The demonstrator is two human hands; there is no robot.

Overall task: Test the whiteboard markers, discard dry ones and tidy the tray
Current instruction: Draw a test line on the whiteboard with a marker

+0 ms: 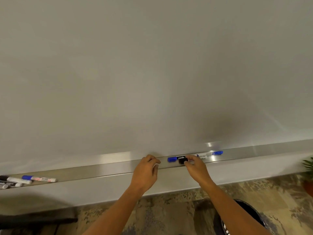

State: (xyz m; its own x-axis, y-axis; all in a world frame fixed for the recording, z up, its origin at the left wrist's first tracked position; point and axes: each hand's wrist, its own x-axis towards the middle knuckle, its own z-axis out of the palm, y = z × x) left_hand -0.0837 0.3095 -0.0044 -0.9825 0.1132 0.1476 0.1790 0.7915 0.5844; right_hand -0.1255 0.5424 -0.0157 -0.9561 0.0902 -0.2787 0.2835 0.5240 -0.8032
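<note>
Marker (177,158) lies between hands, touching right hand (194,165).

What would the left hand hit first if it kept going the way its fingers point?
Probably the blue cap of the marker lying in the tray; the left hand points right along it, though depth is unclear.
</note>
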